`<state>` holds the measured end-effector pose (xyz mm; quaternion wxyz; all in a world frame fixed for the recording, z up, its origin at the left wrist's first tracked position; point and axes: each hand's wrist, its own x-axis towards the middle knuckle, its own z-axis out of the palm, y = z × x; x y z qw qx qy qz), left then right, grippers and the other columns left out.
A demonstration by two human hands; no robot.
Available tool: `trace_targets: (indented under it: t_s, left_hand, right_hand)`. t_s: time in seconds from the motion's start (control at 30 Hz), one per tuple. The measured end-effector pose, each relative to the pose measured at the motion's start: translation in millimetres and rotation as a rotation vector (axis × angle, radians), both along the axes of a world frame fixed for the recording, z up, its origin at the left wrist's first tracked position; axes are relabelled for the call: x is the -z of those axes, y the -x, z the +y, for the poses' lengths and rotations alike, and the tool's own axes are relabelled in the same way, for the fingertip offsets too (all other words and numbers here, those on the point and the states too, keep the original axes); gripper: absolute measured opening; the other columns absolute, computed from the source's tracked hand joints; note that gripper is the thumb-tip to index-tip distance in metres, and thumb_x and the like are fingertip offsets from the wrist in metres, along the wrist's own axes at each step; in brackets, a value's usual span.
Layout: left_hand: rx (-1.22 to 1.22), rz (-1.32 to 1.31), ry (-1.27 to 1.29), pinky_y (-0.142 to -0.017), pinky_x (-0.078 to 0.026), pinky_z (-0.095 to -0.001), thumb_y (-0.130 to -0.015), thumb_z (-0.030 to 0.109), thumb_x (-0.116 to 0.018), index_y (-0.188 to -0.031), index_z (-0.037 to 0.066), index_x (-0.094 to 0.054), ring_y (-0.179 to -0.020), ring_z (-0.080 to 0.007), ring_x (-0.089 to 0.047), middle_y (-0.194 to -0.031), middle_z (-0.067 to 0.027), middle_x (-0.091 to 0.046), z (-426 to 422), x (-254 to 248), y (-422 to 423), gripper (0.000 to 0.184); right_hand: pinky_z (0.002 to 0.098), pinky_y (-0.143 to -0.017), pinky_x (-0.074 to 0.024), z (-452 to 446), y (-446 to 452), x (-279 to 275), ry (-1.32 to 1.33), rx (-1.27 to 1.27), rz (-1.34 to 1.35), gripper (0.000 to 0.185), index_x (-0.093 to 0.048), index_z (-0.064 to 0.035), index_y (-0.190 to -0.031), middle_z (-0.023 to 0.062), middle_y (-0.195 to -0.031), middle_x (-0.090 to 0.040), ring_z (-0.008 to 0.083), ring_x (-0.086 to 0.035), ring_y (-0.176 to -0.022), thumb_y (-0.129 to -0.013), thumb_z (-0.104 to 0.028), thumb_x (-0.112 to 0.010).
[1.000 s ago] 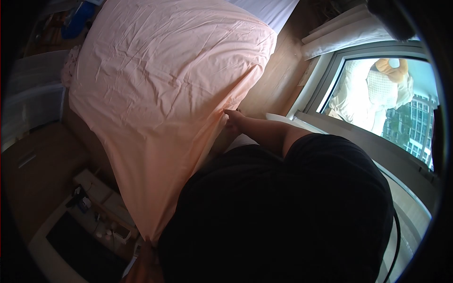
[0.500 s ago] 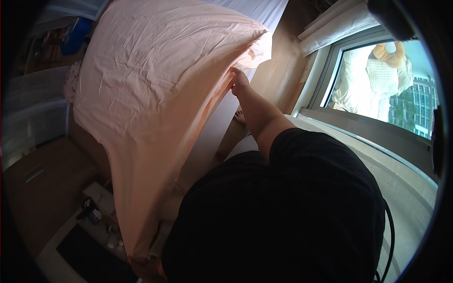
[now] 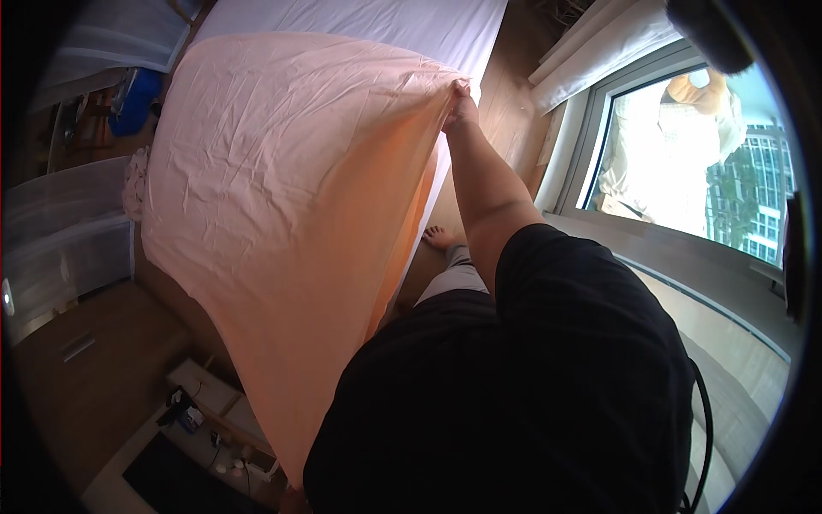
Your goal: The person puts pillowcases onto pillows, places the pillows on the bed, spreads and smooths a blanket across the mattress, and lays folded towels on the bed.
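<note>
Grasping the sheet's [image 3: 257,171] edge at 1 o'clock, right hand [image 3: 461,106] borders open floor [image 3: 507,116]; long axis tapers toward 7, where left hand's [image 3: 293,499] grip, mostly hidden, is unclear.

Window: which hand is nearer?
Right. The right hand holds the pink sheet on the side of the bed facing the window; the left hand, barely visible, is farther off, low in view.
</note>
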<state>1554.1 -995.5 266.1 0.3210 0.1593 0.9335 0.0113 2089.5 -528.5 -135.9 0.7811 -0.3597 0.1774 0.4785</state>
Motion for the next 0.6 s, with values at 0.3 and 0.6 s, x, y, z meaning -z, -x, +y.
trace_targets:
  t_s: [0.3, 0.6]
  left_hand:
    - [0.147, 0.073, -0.059, -0.069, -0.04, -0.0418, -0.085, 0.053, -0.051, -0.106, 0.004, -0.044, -0.08, -0.0328, -0.051, -0.089, -0.0169, -0.053, 64, 0, -34, 0.055]
    - [0.455, 0.166, -0.102, -0.064, -0.037, -0.0398, -0.083, 0.057, -0.051, -0.098, 0.006, -0.042, -0.073, -0.0293, -0.046, -0.082, -0.0137, -0.049, 174, 25, -61, 0.054]
  right_hand:
    - [0.0392, -0.081, -0.0489, 37, -65, -53, 0.077, 0.049, 0.109, 0.017, -0.055, -0.0121, -0.102, 0.001, -0.099, -0.056, 0.0214, -0.055, -0.093, -0.085, -0.013, -0.057]
    - [0.0343, -0.073, -0.0495, 18, -115, -27, 0.895, -0.466, -1.078, 0.013, -0.071, -0.007, -0.086, 0.0144, -0.087, -0.068, 0.0258, -0.065, -0.081, -0.079, -0.015, -0.063]
